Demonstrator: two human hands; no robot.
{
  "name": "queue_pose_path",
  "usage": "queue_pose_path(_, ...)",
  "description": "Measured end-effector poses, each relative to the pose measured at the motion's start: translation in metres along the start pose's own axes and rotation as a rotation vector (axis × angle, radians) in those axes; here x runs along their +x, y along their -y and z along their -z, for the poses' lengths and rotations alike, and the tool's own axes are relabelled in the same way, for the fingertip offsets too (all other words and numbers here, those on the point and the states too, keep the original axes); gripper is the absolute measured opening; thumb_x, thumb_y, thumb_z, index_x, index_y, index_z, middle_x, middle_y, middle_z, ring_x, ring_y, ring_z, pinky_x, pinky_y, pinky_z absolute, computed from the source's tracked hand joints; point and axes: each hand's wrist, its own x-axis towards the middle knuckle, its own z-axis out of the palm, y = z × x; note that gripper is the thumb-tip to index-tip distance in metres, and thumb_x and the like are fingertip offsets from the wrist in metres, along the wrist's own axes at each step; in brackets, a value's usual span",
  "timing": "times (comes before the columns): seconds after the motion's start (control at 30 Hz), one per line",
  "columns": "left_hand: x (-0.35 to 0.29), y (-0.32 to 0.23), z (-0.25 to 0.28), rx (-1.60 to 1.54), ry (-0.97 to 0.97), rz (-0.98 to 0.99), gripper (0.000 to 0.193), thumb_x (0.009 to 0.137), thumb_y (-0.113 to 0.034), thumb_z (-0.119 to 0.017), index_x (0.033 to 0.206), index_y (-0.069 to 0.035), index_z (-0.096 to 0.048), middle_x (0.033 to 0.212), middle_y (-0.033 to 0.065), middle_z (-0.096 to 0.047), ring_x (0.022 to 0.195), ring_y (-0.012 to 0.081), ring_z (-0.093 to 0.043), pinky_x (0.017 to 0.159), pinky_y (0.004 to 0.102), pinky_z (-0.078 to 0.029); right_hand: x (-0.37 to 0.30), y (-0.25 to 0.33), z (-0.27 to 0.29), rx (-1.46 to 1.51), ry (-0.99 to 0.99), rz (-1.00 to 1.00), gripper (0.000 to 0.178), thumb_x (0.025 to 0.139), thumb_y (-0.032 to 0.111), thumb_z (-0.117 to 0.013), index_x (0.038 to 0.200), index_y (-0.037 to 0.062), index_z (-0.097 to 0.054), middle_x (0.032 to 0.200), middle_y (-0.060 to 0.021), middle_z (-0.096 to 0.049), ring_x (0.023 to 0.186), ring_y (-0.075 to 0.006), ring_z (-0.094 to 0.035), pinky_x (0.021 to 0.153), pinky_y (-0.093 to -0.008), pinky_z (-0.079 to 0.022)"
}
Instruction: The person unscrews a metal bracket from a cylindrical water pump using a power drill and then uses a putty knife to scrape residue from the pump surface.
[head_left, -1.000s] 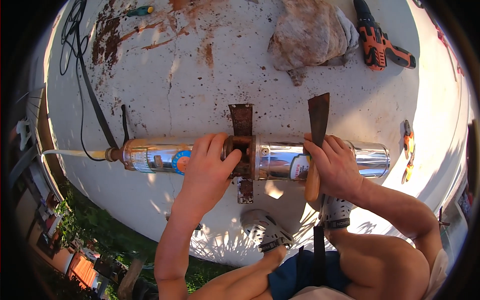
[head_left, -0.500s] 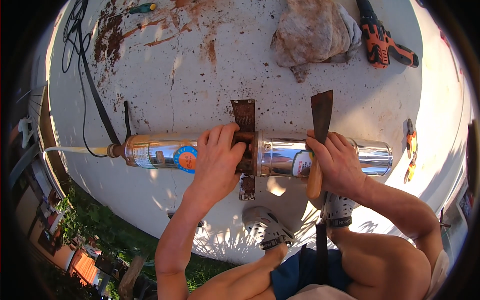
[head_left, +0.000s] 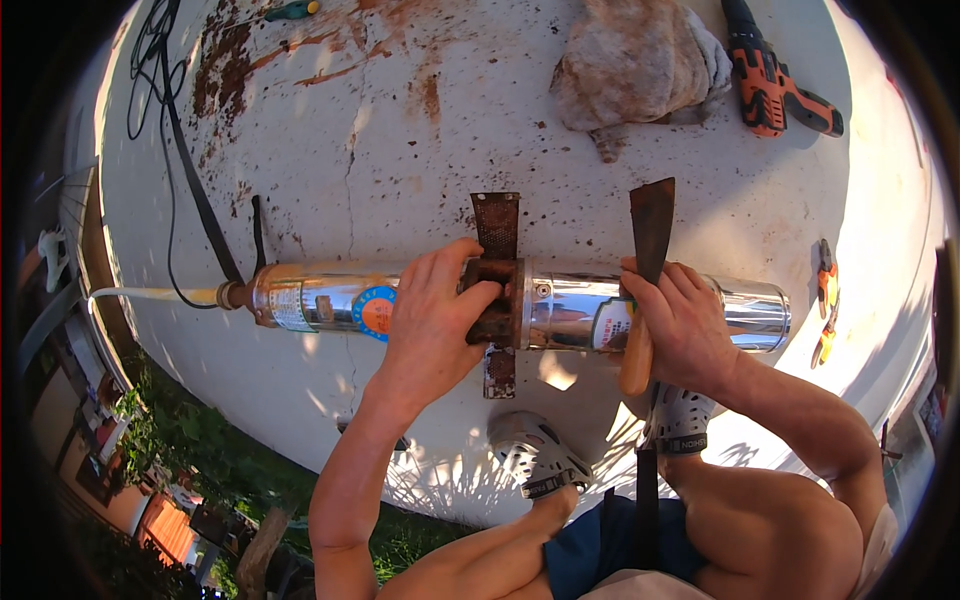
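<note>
A long shiny submersible pump (head_left: 755,312) lies crosswise on the pale concrete, with a rusty middle section (head_left: 492,328). My left hand (head_left: 432,312) is closed around the pump just left of that section, its thumb and fingers at the rusty opening. In my right hand (head_left: 688,325) is a scraper (head_left: 652,230) with a wooden handle. Its broad, dark blade points away from me, and the hand rests on the pump's right-hand cylinder. A rusty perforated strip (head_left: 497,222) sticks out beyond the pump, and a rusty strip end (head_left: 499,373) shows on the near side.
Beyond the pump lie a dirty cloth (head_left: 635,70), an orange-and-black cordless drill (head_left: 762,90) and a screwdriver (head_left: 290,11). Orange-handled pliers (head_left: 826,290) are at the right. A black cable (head_left: 195,190) and pale hose (head_left: 155,297) reach the pump's left end. Rust crumbs dot the concrete.
</note>
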Motion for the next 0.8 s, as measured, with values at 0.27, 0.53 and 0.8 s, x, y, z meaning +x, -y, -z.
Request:
queue_pose_path(0.27, -0.002, 0.001, 0.002, 0.005, 0.011, -0.027, 0.048, 0.056, -0.001, -0.085, 0.102, -0.009, -0.074, 0.134, 0.0115, -0.056, 0.127, 0.0356, -0.051, 0.104, 0.0475, -0.041, 0.001, 0.001, 0.001, 0.005, -0.007, 0.002, 0.061, 0.070, 0.010, -0.079, 0.125, -0.0028, -0.055, 0.129, -0.0218, -0.063, 0.119, -0.0408, -0.061, 0.101, -0.0504, -0.048)
queue_pose_path(0.53, -0.008, 0.005, 0.010, -0.080, 0.005, -0.074, 0.054, 0.057, 0.001, -0.088, 0.106, -0.007, -0.067, 0.141, 0.0124, -0.052, 0.128, 0.0361, -0.052, 0.107, 0.0467, -0.043, -0.001, 0.002, 0.001, -0.002, 0.020, -0.024, 0.065, 0.067, 0.009, -0.080, 0.126, -0.0028, -0.055, 0.132, -0.0215, -0.061, 0.119, -0.0404, -0.060, 0.100, -0.0504, -0.047)
queue_pose_path(0.8, -0.009, 0.022, 0.025, -0.827, -0.079, 0.283, 0.064, 0.074, 0.001, -0.085, 0.128, -0.002, -0.052, 0.146, 0.0110, -0.044, 0.124, 0.0255, -0.058, 0.101, 0.0408, -0.052, -0.002, 0.005, -0.001, -0.006, -0.006, -0.009, 0.066, 0.068, 0.007, -0.080, 0.127, -0.0036, -0.053, 0.133, -0.0229, -0.060, 0.118, -0.0413, -0.060, 0.101, -0.0513, -0.047)
